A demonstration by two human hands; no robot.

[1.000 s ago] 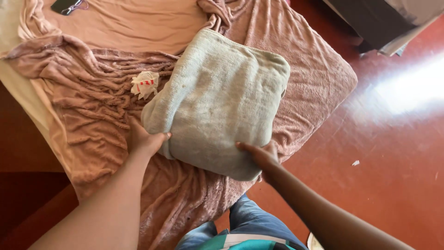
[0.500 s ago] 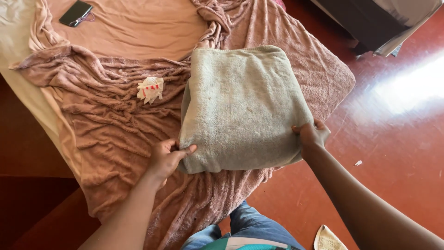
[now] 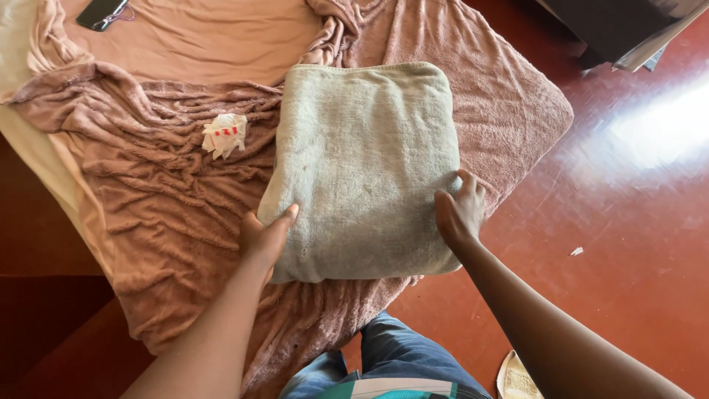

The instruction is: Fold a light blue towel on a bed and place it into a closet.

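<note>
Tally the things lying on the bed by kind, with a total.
Folded grey-green towel, with the left hand and right hand at its near corners: 1
Rumpled pink blanket: 1
Crumpled white-and-red wrapper: 1
Dark phone: 1
Total: 4

A bed (image 3: 44, 148) draped in a rumpled pink blanket (image 3: 148, 199) stands on polished red floor (image 3: 635, 244), sunlight glaring at right; dark furniture (image 3: 613, 22) sits far right.

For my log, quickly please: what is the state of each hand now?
Left hand: open, pressing the left edge of the folded pale grey-green terry towel.
Right hand: open, against the towel's right edge.
</note>
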